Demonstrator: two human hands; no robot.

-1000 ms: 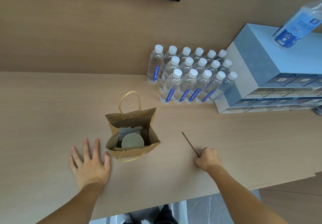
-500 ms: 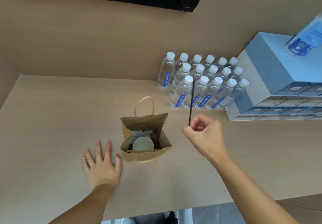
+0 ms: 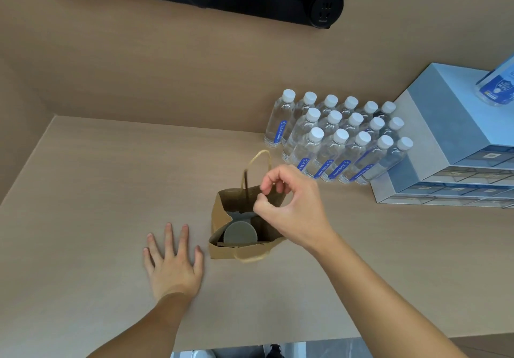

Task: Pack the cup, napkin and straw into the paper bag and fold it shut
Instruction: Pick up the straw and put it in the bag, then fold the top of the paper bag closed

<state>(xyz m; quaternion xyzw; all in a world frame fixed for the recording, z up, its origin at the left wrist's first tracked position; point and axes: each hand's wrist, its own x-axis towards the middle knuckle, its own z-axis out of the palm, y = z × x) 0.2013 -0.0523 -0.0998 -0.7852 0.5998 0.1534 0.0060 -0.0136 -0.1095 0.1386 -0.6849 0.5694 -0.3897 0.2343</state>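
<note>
Right hand (image 3: pixel 292 213) thumb and forefinger pinching thin dark straw (image 3: pixel 246 187), other fingers loosely curled, hand over open bag mouth. Straw near upright, lower end inside paper bag (image 3: pixel 219 218). Left hand (image 3: pixel 173 263) flat on table (image 3: pixel 97 190), fingers spread, just left of bag, not touching. Cup (image 3: pixel 240 233) and napkin (image 3: pixel 236 214) inside bag. Water bottles (image 3: pixel 333 140) and blue drawer box (image 3: pixel 445 146) behind right

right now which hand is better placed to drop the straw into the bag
The right hand. It already pinches the dark straw over the open paper bag, its lower end inside the mouth beside the cup. The left hand lies flat on the table, left of the bag and empty.
</note>
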